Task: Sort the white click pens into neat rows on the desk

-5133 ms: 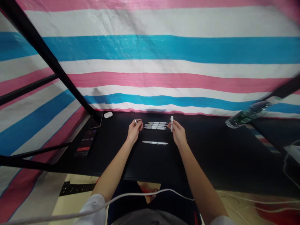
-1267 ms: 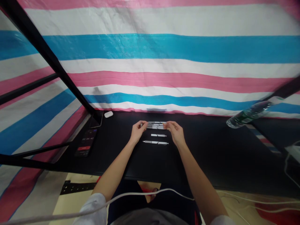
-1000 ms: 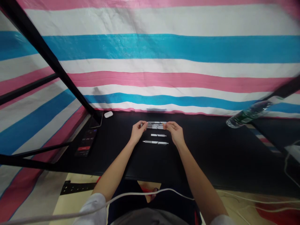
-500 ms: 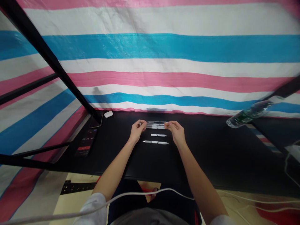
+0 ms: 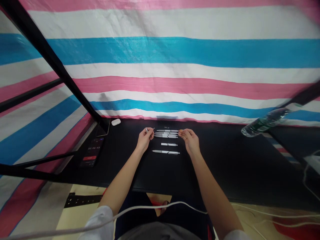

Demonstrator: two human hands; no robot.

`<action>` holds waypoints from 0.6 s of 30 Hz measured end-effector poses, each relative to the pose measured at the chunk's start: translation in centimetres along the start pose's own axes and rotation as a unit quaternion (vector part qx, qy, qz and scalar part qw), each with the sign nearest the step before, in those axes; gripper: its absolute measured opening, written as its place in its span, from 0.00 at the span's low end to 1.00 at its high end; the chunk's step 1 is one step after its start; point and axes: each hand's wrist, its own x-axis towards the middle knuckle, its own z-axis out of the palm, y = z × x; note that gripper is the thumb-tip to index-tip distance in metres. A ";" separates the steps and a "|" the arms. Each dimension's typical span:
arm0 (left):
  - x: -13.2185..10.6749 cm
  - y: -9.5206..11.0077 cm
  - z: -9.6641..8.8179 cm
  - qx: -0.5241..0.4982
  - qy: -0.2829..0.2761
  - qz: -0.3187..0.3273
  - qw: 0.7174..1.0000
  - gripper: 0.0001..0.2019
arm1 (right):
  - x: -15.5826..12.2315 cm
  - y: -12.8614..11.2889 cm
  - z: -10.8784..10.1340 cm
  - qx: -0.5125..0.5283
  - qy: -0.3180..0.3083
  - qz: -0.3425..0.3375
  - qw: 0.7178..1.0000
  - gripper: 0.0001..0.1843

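Several white-and-grey pens [image 5: 166, 135] lie side by side in a row on the black table [image 5: 160, 173]. At their left ends is my left hand [image 5: 145, 139], closed with a small silvery piece [image 5: 147, 130] between the fingers; its kind is unclear. My right hand [image 5: 190, 139] is pinched by the right ends of the pens, and whatever its fingertips hold is hidden. Nearer me lie a short white pen barrel [image 5: 169, 144] and a whole white pen with a grey grip [image 5: 165, 152]. A tiny part [image 5: 167, 127] lies behind the row.
On the left are a phone showing a timer [image 5: 92, 151], another dark phone [image 5: 103, 128] and a white earbud case [image 5: 116, 122]. A clear plastic bottle [image 5: 270, 121] lies slanted at the right. A white cable [image 5: 150, 206] crosses in front of me.
Both hands have drawn slightly apart from the pen row, so more of the pen ends shows. The pens in the row are less tightly lined up, and the tiny part behind them is visible.
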 end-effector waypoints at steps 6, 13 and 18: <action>0.1 -0.4 -0.1 0.006 -0.004 0.012 1.000 0.15 | 0.0 0.0 0.0 -0.010 -0.021 -0.003 1.000 0.18; 0.0 -0.7 -0.2 0.074 -0.040 0.042 0.996 0.13 | -0.7 -0.3 0.6 -0.029 -0.040 0.006 0.999 0.16; -0.2 -0.7 -0.2 0.114 -0.052 0.042 0.991 0.13 | -0.8 -0.4 0.8 -0.022 -0.041 0.012 0.999 0.15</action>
